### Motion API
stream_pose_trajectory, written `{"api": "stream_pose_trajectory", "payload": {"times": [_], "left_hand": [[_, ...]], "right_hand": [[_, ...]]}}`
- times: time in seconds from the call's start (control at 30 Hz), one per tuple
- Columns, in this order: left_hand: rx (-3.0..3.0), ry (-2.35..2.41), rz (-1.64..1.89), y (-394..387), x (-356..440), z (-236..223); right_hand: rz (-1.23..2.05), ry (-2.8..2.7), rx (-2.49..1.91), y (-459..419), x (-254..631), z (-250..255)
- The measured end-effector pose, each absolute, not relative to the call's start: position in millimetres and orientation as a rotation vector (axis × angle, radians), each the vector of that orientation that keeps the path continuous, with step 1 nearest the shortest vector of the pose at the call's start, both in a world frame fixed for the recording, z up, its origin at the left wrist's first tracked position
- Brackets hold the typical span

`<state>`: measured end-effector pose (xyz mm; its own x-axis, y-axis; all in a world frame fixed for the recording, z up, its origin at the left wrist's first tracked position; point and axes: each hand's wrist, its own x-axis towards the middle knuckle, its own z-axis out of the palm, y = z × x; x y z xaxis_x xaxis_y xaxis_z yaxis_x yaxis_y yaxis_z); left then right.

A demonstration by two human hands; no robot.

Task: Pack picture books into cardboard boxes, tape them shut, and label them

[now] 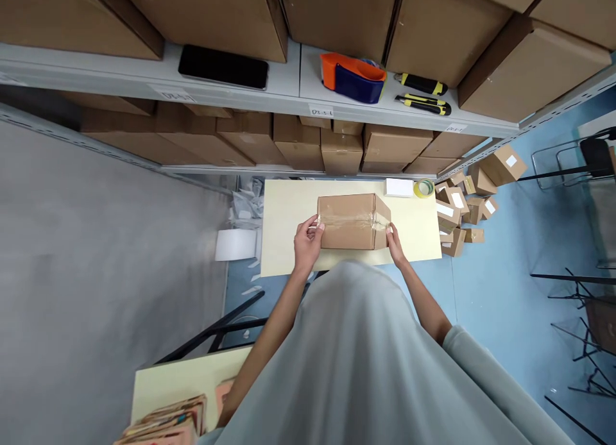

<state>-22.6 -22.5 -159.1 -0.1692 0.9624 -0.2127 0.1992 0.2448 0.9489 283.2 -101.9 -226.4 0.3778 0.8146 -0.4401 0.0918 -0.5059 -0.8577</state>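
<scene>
With left hand (309, 240) part-closed on one end of the taped box (345, 231) and right hand (393, 241) pinching at the other, probably steadying it. Placed at the middle of the table (289, 198), near the body, likely for easy reach. Set toward the back, perhaps to leave working room: white box (399, 187) and tape roll (418, 189).

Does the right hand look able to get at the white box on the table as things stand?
Probably yes: the white box lies beyond the right hand, with nothing seen between them, though the hand would first have to leave the taped carton.
</scene>
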Motion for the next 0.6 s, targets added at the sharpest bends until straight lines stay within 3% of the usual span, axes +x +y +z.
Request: {"api": "stream_pose_trajectory", "payload": {"times": [0.2, 0.6], "left_hand": [[1.291, 1.600, 1.000, -37, -38, -155], [1.164, 1.399, 0.702, -64, -46, -192]], "right_hand": [[1.228, -0.739, -1.827, -101, 277, -205], [0.795, -0.823, -2.038, -128, 263, -143]]}}
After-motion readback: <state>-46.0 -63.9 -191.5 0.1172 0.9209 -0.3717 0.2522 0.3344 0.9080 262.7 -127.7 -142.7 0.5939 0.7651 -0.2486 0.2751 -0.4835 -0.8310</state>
